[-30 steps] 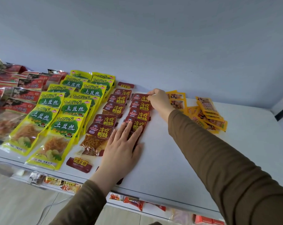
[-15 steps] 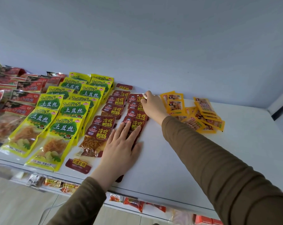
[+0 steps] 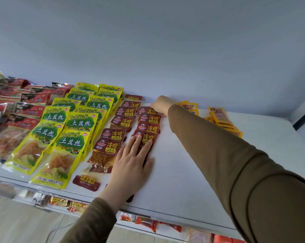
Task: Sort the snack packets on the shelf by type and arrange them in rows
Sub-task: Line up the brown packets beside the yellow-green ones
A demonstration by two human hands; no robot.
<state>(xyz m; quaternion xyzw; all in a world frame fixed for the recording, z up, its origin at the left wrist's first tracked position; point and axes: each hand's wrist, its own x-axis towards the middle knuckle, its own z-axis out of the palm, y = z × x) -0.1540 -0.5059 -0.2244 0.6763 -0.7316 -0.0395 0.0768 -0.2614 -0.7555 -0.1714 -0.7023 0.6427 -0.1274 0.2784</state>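
The left hand (image 3: 130,162) lay flat, fingers spread, pressing the near end of the right-hand row of maroon packets (image 3: 149,128) on the shelf (image 3: 192,172). The right hand (image 3: 161,105) reached to the row's far end by the wall; whether its grip pinched a packet could not be told. The overlapped packets looked slippery, so a push from the far end could buckle the row or nudge it into the yellow packets (image 3: 221,118) nearby.
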